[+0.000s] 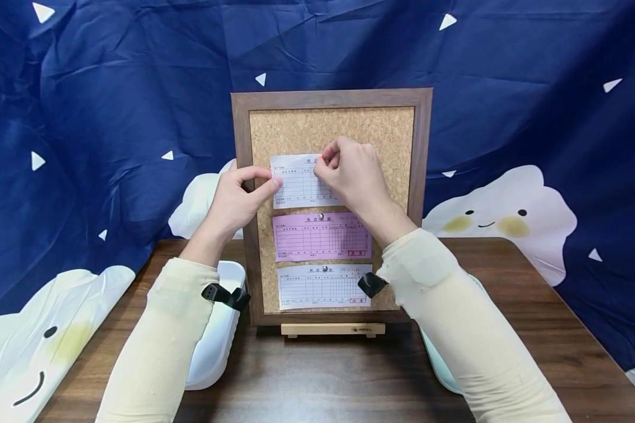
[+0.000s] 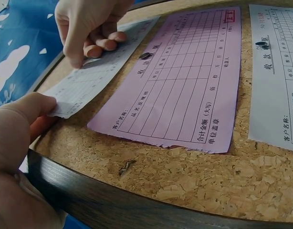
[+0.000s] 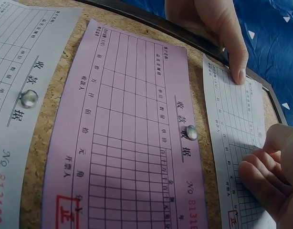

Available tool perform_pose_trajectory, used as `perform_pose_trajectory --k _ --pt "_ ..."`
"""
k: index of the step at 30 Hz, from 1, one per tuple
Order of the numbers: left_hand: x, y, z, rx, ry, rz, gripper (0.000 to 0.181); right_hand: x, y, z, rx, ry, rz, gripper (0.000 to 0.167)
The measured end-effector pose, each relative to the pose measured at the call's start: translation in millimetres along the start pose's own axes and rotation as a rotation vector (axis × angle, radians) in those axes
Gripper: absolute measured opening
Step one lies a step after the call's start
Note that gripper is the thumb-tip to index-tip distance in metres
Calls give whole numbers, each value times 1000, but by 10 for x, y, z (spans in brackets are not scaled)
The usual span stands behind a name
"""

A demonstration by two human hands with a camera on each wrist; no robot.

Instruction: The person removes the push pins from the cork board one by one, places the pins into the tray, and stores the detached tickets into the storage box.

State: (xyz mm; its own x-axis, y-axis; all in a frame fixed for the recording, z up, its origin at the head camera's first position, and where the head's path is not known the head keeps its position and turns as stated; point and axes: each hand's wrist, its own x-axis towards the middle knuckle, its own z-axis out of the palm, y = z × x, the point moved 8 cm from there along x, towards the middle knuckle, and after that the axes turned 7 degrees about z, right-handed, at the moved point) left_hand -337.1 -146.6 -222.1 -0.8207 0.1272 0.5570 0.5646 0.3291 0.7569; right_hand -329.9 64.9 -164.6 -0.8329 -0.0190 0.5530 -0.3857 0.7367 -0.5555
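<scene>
A white slip [image 1: 291, 185] lies uppermost on a framed corkboard [image 1: 286, 129]. My left hand [image 1: 235, 200] pinches its left edge, thumb [image 2: 44, 102] on the front. My right hand [image 1: 360, 176] has thumb and forefinger drawn together at the slip's top edge near the middle, the other fingers curled; anything small between those fingertips is hidden. Below, a pink slip [image 1: 301, 238] and another white slip [image 1: 301, 288] each have a round metal pin at the top middle, seen on the pink slip [image 3: 127, 124] as a silvery pin [image 3: 191, 132].
The board leans upright on a small wooden stand [image 1: 333, 329] on a brown table [image 1: 317, 382]. A white tray [image 1: 209, 358] stands left, partly under my left forearm; a pale green tray [image 1: 441, 370] is mostly behind my right sleeve. Blue patterned cloth [image 1: 137, 106] hangs behind.
</scene>
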Motion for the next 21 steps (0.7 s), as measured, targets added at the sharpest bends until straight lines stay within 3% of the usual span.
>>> perform_pose_trajectory --k 21 --pt "4 -15 -1 4 -3 3 22 -22 19 -5 32 11 -15 13"
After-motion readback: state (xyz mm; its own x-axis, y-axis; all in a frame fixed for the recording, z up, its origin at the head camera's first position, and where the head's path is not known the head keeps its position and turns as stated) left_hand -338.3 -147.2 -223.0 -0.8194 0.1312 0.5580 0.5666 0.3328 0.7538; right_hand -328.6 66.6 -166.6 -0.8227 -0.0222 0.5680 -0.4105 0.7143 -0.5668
